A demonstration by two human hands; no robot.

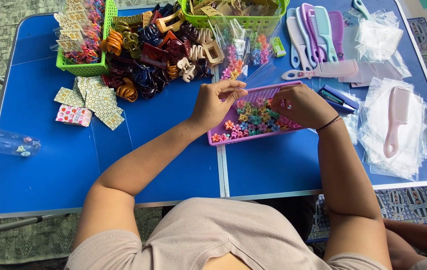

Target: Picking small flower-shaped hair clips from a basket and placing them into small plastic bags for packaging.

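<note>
Hidden and cut off, from my seat

My right hand [301, 105] covers part of the pink tray [223, 136] and whatever its fingers pinch (too small to tell); the green basket [233, 21] and the bottle [3, 141] run off the frame's edges.

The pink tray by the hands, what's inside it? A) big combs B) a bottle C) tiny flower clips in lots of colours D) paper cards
C: the pink tray holds a heap of tiny flower clips in many colours, with the left hand and right hand over it.
</note>
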